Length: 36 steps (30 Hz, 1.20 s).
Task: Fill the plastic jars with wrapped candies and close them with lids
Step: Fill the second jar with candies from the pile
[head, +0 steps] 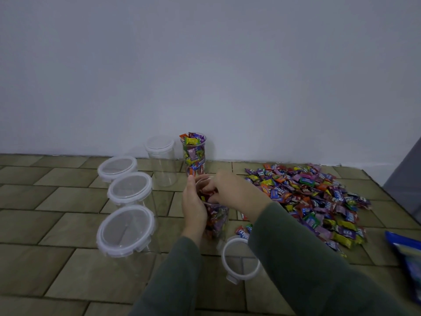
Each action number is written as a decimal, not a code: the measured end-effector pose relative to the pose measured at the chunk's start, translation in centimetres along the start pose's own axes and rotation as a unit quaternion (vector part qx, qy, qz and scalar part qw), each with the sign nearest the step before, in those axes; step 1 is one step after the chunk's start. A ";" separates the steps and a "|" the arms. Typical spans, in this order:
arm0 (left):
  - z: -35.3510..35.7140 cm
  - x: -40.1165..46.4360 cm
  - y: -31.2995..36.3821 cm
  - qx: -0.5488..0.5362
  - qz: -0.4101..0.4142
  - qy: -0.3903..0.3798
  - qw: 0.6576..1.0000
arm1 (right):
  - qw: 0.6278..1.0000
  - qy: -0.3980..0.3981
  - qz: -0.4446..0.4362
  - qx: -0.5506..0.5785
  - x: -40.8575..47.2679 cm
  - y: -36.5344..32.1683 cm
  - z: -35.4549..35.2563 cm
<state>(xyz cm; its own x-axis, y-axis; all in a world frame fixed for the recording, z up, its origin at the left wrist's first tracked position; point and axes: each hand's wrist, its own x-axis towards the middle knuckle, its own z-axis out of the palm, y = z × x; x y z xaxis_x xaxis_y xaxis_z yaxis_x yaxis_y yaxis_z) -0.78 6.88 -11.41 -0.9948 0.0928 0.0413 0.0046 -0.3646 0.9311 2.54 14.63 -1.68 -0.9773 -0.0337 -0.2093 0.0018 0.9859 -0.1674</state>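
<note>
Two hands meet over one jar (216, 215) at the middle of the tiled surface (68, 224). That jar stands between them, part full of wrapped candies, its long axis upright with a slight lean toward the viewer and its open mouth pointing up. The left hand (193, 208) wraps its fingers round the jar's left wall and steadies it. The right hand (230, 190) sits at the rim with fingers curled down into the mouth; it seems to pinch a few candies, though what it holds is too blurred to tell for sure.

What the coming move turns on, as I judge it: the candy pile (319, 201) lies just to the right of the jar, well nearer the right hand, so that hand would fetch while the left keeps the mouth facing up. The loose lid (241, 258) lies flat, near the viewer and just right of the jar, partly under the right sleeve, again on the right hand's side.

Against the wall (205, 65) a full jar (193, 156) stands upright, unlidded, candies heaping over its rim. Beside it on the left is an empty lidded jar (160, 163), and three more lidded empties (127, 208) run in a row toward the viewer on the left. A blue bag (407, 258) shows at the right edge
</note>
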 end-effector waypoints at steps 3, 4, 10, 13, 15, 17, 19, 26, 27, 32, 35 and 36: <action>0.0 -0.1 0.1 0.006 -0.003 0.000 1.000 | 1.000 0.009 0.010 -0.010 1.2 0.1 0.5; 0.0 -0.1 0.2 0.005 -0.005 -0.002 1.000 | 1.000 0.010 0.019 -0.006 1.5 0.1 0.7; -0.1 -0.3 0.3 0.005 -0.014 -0.008 1.000 | 0.999 0.029 0.026 -0.012 1.0 0.0 0.6; 0.0 -0.5 0.6 0.013 -0.021 -0.011 1.000 | 0.997 0.017 0.078 -0.012 1.2 0.1 0.0; 0.0 -0.7 0.8 0.017 -0.028 -0.007 0.999 | 0.996 0.030 0.081 -0.016 1.4 0.1 -0.3; 0.1 -0.9 0.9 0.019 -0.030 -0.006 0.999 | 0.997 0.021 0.075 -0.025 1.1 0.1 -0.5; 0.2 -1.0 1.1 0.023 -0.028 0.000 0.999 | 0.998 0.019 0.055 -0.038 0.8 -0.1 -0.7; -0.4 -0.6 1.1 0.016 -0.042 -0.010 0.999 | 0.998 0.029 -0.031 -0.041 -0.4 0.1 -0.7; -0.6 -0.5 1.2 0.021 -0.054 -0.016 0.998 | 0.998 0.044 -0.043 -0.025 -0.9 0.3 -0.9; -0.8 -0.7 3.4 0.053 -0.003 -0.002 0.999 | 0.947 0.261 -0.036 0.185 -3.8 3.5 -1.0; -0.5 -0.7 5.7 0.110 0.063 -0.005 0.992 | 0.927 0.293 0.015 0.232 -4.3 6.4 0.7; -0.1 -0.9 6.5 0.135 0.075 -0.010 0.988 | 0.931 0.280 0.035 0.231 -4.2 7.3 1.5</action>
<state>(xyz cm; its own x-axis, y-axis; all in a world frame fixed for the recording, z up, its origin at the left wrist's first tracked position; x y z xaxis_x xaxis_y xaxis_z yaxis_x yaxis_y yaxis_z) 0.13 4.31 -5.45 -0.9785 0.0760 0.1916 0.1822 -0.1163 0.9764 7.01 21.75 -3.49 -0.9284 0.2467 0.2777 0.0352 0.8026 -0.5955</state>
